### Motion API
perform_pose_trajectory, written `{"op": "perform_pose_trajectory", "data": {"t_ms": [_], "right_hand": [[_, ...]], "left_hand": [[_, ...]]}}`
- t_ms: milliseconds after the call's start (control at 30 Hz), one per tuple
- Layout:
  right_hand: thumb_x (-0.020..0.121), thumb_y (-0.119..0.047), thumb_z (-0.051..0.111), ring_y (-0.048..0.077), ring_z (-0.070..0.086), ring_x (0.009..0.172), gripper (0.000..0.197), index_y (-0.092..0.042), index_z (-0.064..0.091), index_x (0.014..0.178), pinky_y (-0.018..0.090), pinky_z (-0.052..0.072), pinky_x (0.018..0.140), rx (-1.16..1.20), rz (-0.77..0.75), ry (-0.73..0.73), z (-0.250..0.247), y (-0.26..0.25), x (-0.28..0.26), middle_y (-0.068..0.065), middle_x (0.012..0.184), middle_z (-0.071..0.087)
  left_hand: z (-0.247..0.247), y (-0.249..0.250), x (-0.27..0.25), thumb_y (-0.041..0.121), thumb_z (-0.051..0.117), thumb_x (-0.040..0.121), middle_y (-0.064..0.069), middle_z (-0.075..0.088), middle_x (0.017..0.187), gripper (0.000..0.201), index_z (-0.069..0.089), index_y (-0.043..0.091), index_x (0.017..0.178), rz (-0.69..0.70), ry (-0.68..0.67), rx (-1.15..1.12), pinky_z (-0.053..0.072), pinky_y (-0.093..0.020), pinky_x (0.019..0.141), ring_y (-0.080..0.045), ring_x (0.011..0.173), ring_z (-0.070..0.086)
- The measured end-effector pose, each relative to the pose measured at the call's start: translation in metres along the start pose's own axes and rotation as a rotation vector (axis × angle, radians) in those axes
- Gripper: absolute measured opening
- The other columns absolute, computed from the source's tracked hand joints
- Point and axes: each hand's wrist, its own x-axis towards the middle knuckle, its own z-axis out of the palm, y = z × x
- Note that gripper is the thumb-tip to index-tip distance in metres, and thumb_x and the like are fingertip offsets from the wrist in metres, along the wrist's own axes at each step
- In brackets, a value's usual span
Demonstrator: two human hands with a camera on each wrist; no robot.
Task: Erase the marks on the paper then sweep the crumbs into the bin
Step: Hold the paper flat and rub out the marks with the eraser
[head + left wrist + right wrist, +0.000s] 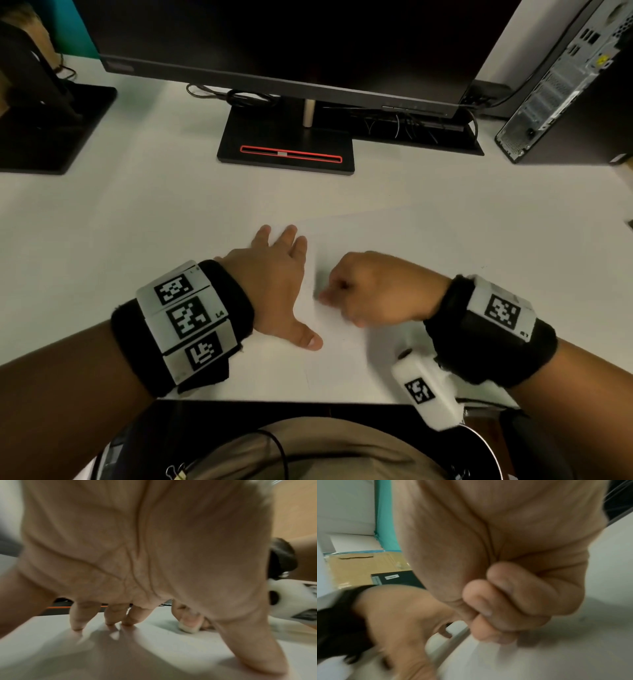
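A white sheet of paper (394,240) lies on the white desk (137,212), right of centre. My left hand (274,274) lies flat on the sheet's left edge, fingers straight and spread and thumb out, and presses it down (137,561). My right hand (329,298) is curled just right of it, low over the paper. Its fingertips (496,615) pinch a small white eraser (187,628) against the sheet. In the head view the eraser is hidden under the fingers. A faint grey smear (320,274) shows on the paper between the hands.
A monitor (291,44) on a black stand (286,150) fills the back of the desk, with cables behind it. A computer tower (565,85) stands at the back right and a second black stand (51,120) at the left. A dark, metal-rimmed round container (486,445) sits below the desk's front edge.
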Motion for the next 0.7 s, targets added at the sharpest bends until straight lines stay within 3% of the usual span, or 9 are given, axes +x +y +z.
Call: {"op": "perform_pose_trajectory", "data": {"t_ms": [133, 200, 300, 433, 533, 600, 700], "right_hand": [[0.102, -0.035, 0.049, 0.023, 0.062, 0.064, 0.046, 0.002, 0.066, 0.081, 0.034, 0.053, 0.068, 0.013, 0.042, 0.11, -0.011, 0.006, 0.004, 0.015, 0.08, 0.073], [0.102, -0.035, 0.049, 0.024, 0.065, 0.067, 0.045, 0.001, 0.065, 0.082, 0.034, 0.053, 0.068, -0.053, -0.04, 0.051, -0.001, -0.003, 0.002, 0.014, 0.078, 0.073], [0.102, -0.04, 0.05, 0.014, 0.058, 0.056, 0.047, -0.003, 0.068, 0.081, 0.025, 0.048, 0.059, -0.055, -0.047, -0.014, -0.003, -0.002, 0.004, 0.009, 0.071, 0.072], [0.102, -0.039, 0.05, 0.023, 0.063, 0.065, 0.047, -0.001, 0.066, 0.08, 0.038, 0.053, 0.07, -0.048, -0.009, 0.074, -0.013, 0.005, 0.007, 0.012, 0.075, 0.072], [0.102, -0.038, 0.05, 0.018, 0.06, 0.061, 0.045, 0.0, 0.062, 0.081, 0.036, 0.052, 0.067, -0.104, -0.108, -0.001, 0.001, -0.006, 0.003, 0.015, 0.076, 0.069], [0.102, -0.042, 0.052, 0.013, 0.055, 0.056, 0.047, -0.002, 0.064, 0.08, 0.031, 0.049, 0.063, -0.085, -0.077, -0.01, -0.005, -0.002, 0.008, 0.011, 0.073, 0.071], [0.101, -0.043, 0.052, 0.016, 0.057, 0.058, 0.048, -0.003, 0.066, 0.079, 0.035, 0.053, 0.068, -0.061, -0.021, 0.05, -0.017, 0.006, 0.012, 0.01, 0.072, 0.072]], "left_hand": [[-0.001, 0.001, -0.002, 0.089, 0.061, 0.061, -0.001, -0.028, 0.162, 0.146, -0.02, 0.013, 0.155, -0.008, 0.002, 0.014, 0.031, -0.056, 0.115, -0.033, 0.151, -0.018], [0.001, 0.0, -0.002, 0.089, 0.062, 0.06, 0.0, -0.028, 0.163, 0.146, -0.019, 0.015, 0.156, -0.005, 0.006, 0.005, 0.033, -0.057, 0.114, -0.032, 0.151, -0.018], [0.001, 0.0, -0.001, 0.09, 0.062, 0.058, 0.003, -0.027, 0.163, 0.146, -0.018, 0.016, 0.156, -0.01, 0.01, 0.003, 0.036, -0.058, 0.111, -0.031, 0.151, -0.017], [-0.001, 0.002, -0.003, 0.09, 0.06, 0.061, 0.001, -0.029, 0.162, 0.145, -0.02, 0.015, 0.155, -0.017, 0.002, 0.026, 0.035, -0.055, 0.113, -0.031, 0.151, -0.018], [0.0, 0.0, -0.003, 0.09, 0.06, 0.06, 0.001, -0.027, 0.163, 0.145, -0.019, 0.015, 0.156, -0.016, 0.012, 0.025, 0.035, -0.054, 0.113, -0.031, 0.151, -0.016], [0.0, 0.001, -0.003, 0.09, 0.059, 0.06, 0.001, -0.027, 0.163, 0.145, -0.019, 0.015, 0.156, -0.018, 0.01, 0.033, 0.036, -0.053, 0.112, -0.031, 0.151, -0.016], [-0.002, 0.002, -0.005, 0.09, 0.06, 0.062, 0.001, -0.029, 0.162, 0.144, -0.02, 0.015, 0.156, -0.022, 0.0, 0.035, 0.035, -0.053, 0.112, -0.031, 0.151, -0.017]]}}
